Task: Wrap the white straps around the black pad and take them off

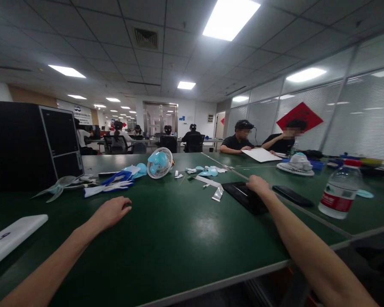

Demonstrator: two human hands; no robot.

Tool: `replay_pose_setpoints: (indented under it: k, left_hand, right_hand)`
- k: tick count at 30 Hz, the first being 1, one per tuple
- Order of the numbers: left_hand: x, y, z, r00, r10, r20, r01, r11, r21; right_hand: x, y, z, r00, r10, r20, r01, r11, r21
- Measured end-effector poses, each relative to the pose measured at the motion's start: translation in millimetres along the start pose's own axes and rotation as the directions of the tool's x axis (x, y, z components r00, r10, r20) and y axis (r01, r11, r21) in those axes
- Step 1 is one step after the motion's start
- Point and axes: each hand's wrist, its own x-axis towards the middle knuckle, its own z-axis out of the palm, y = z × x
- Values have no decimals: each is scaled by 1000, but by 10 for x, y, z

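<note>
My left hand (112,211) hovers over or rests on the green table, holding nothing, its fingers loosely bent and the thumb apart. My right hand (259,187) is closed at the right edge of a flat black tablet (238,196), which lies on the table; the fingertips are partly hidden. A silver-grey strip (216,192) lies just left of the tablet. Beyond my left hand are white-and-blue gloves (110,186) and a small fan with a white grille (160,163) and light-blue blades. A black phone-like slab (292,195) sits right of my right hand.
A water bottle with a red cap (341,189) stands at the right. At the left are a black computer tower (59,143) and a white case (14,238). Two people sit across on the right, near a white board (261,154). Light-blue fan parts (208,171) lie mid-table.
</note>
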Motion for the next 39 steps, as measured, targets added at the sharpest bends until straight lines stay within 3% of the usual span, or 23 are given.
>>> replay_pose_setpoints:
  k: [4,9,13,16,19,22,23,25,28,32,34,36,38,39]
  left_hand:
    - [-6,6,-4,1000,-9,19,9,1000,-17]
    - [-32,29,-31,1000,-12,16,12,1000,-26]
    - [-48,41,-54,1000,-18,24,18,1000,-23]
    - [-45,68,-58,1000,1,7,-1,1000,-3]
    - [-35,101,-59,1000,29,-12,-29,1000,3]
    - [-42,129,-73,999,27,-40,-28,999,-25]
    - [-50,138,-83,998,26,-53,-28,999,-38]
    - [-72,161,-102,996,41,-84,-48,996,-76]
    - [-96,210,-102,987,102,-126,-118,985,-124]
    - [-84,281,-4,984,162,-68,-172,970,-173]
    - [-77,308,59,984,180,11,-174,965,-198]
    - [-83,332,101,978,189,89,-166,962,-217]
    - [-101,357,111,973,190,128,-157,960,-231]
    - [-112,369,106,973,188,133,-154,960,-234]
  right_hand:
    - [51,200,85,992,116,55,-118,993,23]
    - [50,235,130,983,183,5,-183,982,44]
    - [-1,351,-54,967,236,-96,-232,971,48]
    - [-81,312,-263,949,161,-273,-157,987,36]
    - [-255,-78,-398,890,-54,-453,81,996,41]
    - [-565,-780,-384,836,-363,-412,440,891,109]
    - [-691,-1037,-351,792,-479,-379,559,818,136]
    - [-952,-1520,-260,661,-680,-317,745,644,172]
    - [-1298,-2072,-99,463,-843,-273,883,412,226]
    - [-1603,-2469,123,325,-920,-219,927,264,265]
    - [-1683,-2561,214,298,-933,-203,931,238,276]
    - [-1689,-2594,260,301,-934,-191,921,232,313]
    - [-1590,-2555,246,350,-919,-179,891,268,367]
    - [-1496,-2500,220,419,-891,-173,866,335,372]
